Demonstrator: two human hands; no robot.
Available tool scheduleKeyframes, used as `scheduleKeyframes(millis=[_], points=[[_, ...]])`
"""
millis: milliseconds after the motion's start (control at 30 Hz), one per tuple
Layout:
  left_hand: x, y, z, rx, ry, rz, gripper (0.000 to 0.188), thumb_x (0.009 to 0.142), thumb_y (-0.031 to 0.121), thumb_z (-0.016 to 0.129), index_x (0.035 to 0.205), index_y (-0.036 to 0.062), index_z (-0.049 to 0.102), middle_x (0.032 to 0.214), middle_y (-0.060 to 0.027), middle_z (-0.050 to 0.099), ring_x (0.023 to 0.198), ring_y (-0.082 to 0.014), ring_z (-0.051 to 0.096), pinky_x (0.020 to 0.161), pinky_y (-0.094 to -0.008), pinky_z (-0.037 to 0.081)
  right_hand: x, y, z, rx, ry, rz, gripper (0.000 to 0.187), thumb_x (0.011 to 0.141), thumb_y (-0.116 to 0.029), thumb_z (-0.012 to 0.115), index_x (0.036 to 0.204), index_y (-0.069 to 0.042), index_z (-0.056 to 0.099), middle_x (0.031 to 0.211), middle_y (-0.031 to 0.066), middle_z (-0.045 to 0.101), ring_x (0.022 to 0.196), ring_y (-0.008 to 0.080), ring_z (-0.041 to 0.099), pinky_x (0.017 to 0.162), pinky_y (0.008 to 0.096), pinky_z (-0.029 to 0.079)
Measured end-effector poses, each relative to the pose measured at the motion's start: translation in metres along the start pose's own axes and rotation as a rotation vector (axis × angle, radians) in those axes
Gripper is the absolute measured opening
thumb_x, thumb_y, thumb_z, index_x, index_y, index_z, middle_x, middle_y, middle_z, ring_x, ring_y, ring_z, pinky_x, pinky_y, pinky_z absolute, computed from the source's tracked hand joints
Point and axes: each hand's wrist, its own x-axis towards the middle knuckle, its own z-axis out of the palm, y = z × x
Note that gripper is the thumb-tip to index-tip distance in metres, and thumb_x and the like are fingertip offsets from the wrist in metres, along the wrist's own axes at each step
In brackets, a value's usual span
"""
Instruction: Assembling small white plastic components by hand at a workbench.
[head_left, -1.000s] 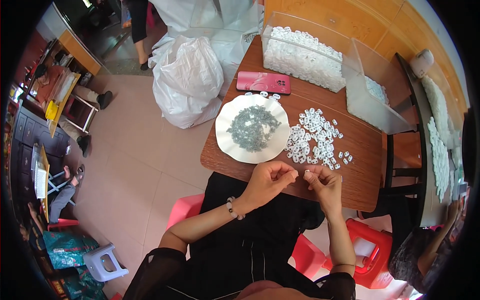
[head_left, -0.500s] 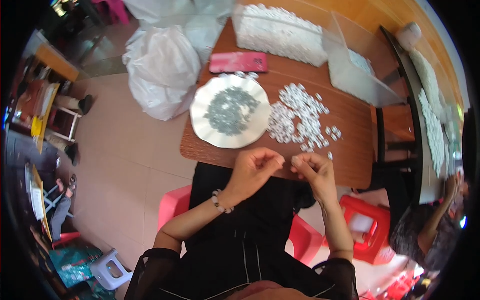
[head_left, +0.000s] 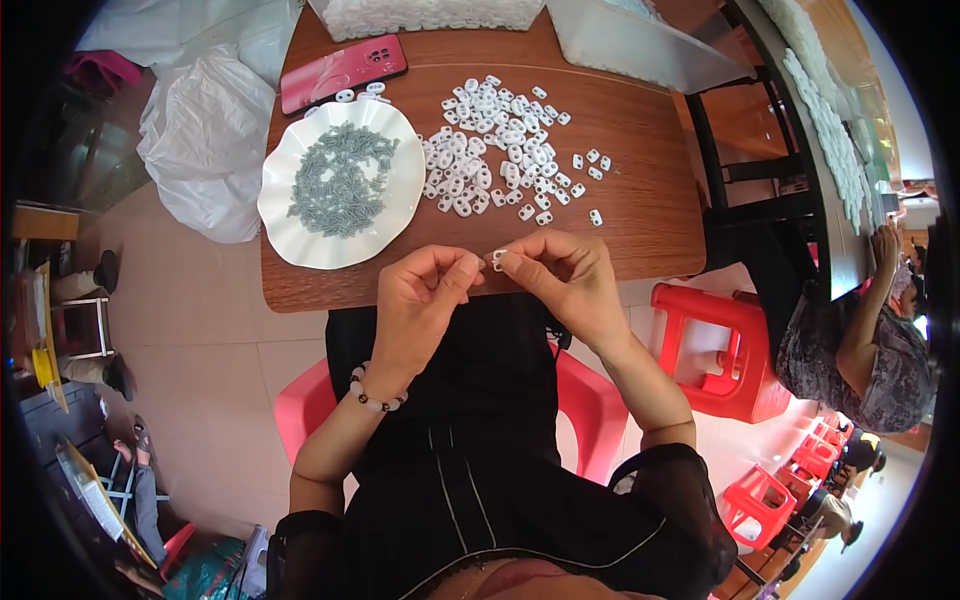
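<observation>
My left hand (head_left: 425, 300) and my right hand (head_left: 562, 275) meet at the near edge of a brown wooden table (head_left: 640, 215). Between their fingertips they pinch one small white plastic piece (head_left: 497, 259). Just beyond the hands lies a loose pile of several like white pieces (head_left: 500, 150). To the left of the pile stands a white scalloped plate (head_left: 285, 225) heaped with small grey-green parts (head_left: 340, 180).
A pink phone (head_left: 342, 72) lies at the table's far left. Clear plastic bins (head_left: 640, 45) with white pieces stand at the back. White sacks (head_left: 205, 140) sit on the floor left, red stools (head_left: 720, 345) right. Another person (head_left: 865, 345) sits at a table on the right.
The view has tilted down and closer to the table. Both hands stay together at the table's near edge, holding the small white piece.
</observation>
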Motion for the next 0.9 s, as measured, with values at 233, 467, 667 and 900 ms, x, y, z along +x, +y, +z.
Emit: scheduleKeyframes(millis=[233, 467, 667, 900], points=[[-0.001, -0.001, 0.002, -0.006, 0.003, 0.012, 0.017, 0.094, 0.014, 0.064, 0.097, -0.0027, 0.066, 0.083, -0.0039, 0.068, 0.073, -0.0049, 0.059, 0.063, -0.0192, 0.045, -0.002, 0.006, 0.005, 0.054, 0.013, -0.04, 0.011, 0.091, -0.007, 0.065, 0.087, 0.004, 0.067, 0.083, 0.0035, 0.069, 0.074, 0.0038, 0.061, 0.066, 0.0185, 0.05], [0.0, -0.002, 0.002, 0.005, 0.011, 0.001, 0.018, 0.094, 0.015, 0.065, 0.098, -0.003, 0.066, 0.084, -0.0044, 0.068, 0.076, -0.0055, 0.06, 0.064, -0.0196, 0.045, -0.001, 0.01, 0.009, 0.122, 0.011, -0.066, 0.011, 0.091, -0.005, 0.064, 0.088, 0.005, 0.066, 0.085, 0.0061, 0.07, 0.078, 0.0059, 0.063, 0.069, 0.0197, 0.052], [-0.001, -0.005, 0.002, 0.019, 0.011, 0.019, 0.018, 0.093, 0.014, 0.065, 0.098, -0.0032, 0.067, 0.085, -0.0047, 0.069, 0.076, -0.0054, 0.061, 0.064, -0.0196, 0.046, -0.001, 0.011, 0.012, 0.125, 0.015, -0.089, 0.011, 0.091, -0.005, 0.064, 0.088, 0.006, 0.066, 0.086, 0.0081, 0.071, 0.079, 0.0083, 0.065, 0.07, 0.0207, 0.053], [-0.002, -0.008, 0.001, 0.081, 0.034, 0.078, 0.015, 0.092, 0.011, 0.066, 0.095, -0.0039, 0.067, 0.081, -0.0032, 0.068, 0.07, -0.004, 0.057, 0.062, -0.0186, 0.045, -0.002, 0.01, 0.015, 0.058, 0.034, -0.075, 0.011, 0.091, -0.004, 0.064, 0.087, 0.006, 0.065, 0.083, 0.0088, 0.071, 0.077, 0.0094, 0.066, 0.069, 0.0218, 0.054]])
